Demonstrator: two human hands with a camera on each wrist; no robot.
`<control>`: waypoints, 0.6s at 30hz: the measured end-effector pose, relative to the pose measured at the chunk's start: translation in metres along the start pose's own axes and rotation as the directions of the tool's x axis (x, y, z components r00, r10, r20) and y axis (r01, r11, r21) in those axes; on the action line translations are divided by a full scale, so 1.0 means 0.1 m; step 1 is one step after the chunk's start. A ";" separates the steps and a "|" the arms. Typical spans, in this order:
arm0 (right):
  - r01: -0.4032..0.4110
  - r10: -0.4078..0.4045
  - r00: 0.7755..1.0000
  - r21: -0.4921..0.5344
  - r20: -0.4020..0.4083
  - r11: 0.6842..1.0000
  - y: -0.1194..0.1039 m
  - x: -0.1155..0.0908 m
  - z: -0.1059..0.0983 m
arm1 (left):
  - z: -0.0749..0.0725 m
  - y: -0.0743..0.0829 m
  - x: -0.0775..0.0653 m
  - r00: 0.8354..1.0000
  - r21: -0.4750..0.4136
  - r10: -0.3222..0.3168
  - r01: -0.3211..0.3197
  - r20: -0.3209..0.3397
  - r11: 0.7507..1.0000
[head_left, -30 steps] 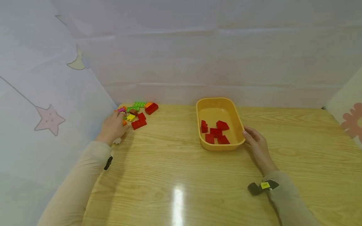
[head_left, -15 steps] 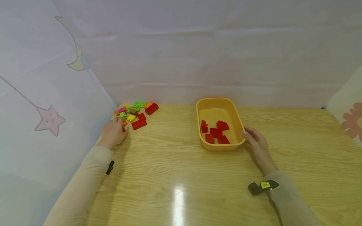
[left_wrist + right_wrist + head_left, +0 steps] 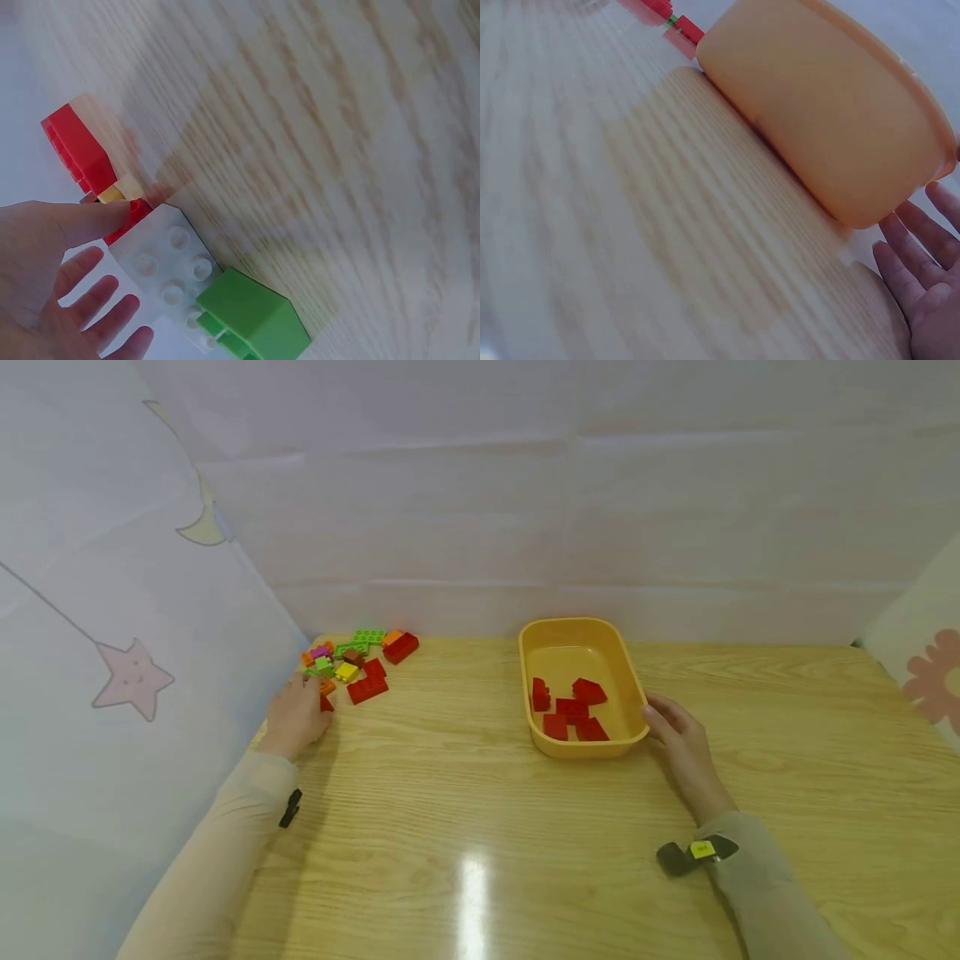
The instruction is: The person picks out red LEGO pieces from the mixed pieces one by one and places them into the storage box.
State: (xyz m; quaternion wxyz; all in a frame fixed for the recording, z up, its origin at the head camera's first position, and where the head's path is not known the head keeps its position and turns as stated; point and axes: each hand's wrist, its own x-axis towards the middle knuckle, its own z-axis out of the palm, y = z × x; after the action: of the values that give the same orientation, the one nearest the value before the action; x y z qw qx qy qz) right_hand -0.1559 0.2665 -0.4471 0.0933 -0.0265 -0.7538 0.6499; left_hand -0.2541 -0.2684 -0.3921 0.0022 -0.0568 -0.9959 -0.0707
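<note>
My left hand (image 3: 294, 717) is low over the near end of a pile of toy building bricks at the table's left. In the left wrist view its thumb lies on a small red brick (image 3: 136, 214), pinching it against the index finger; the other fingers are spread loosely. A white brick (image 3: 159, 255) and a green brick (image 3: 247, 307) sit right beside it. My right hand (image 3: 682, 752) holds the right front corner of a yellow plastic tub (image 3: 534, 727), thumb at the rim, fingers along the outer wall. Several red bricks (image 3: 572, 711) lie in the tub.
Beyond the left hand lie a red brick (image 3: 367, 688), a yellow brick (image 3: 347, 672), green bricks (image 3: 369, 636) and a larger red brick (image 3: 401, 648). The wooden table (image 3: 420, 827) meets a pale back wall (image 3: 465, 543) and a printed left wall (image 3: 90, 793).
My left hand has drawn back toward me, uncovering the light green and orange bricks; a red brick now shows at its fingertips. The right hand and the tub stay put.
</note>
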 end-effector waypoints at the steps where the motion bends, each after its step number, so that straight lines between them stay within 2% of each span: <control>1: 0.003 -0.003 1.000 0.006 0.003 1.000 0.00 0.00 0.00 | 0.00 0.00 0.00 1.000 -0.005 -0.006 0.006 -0.001 1.000; 8: 0.019 -0.020 1.000 0.043 0.018 0.999 0.00 0.00 -0.01 | -0.04 0.01 -0.02 0.999 -0.029 -0.054 0.054 0.004 0.998; 18: -0.019 0.014 0.999 0.143 0.034 0.989 -0.02 -0.01 -0.01 | -0.05 0.03 -0.03 0.999 -0.044 -0.027 0.027 -0.019 0.999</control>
State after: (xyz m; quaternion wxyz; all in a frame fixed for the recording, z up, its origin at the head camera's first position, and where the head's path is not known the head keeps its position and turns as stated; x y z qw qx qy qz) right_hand -0.1543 0.2665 -0.4451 0.0770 -0.0153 -0.7063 0.7036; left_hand -0.2507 -0.2661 -0.3868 0.0100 -0.0427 -0.9947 -0.0931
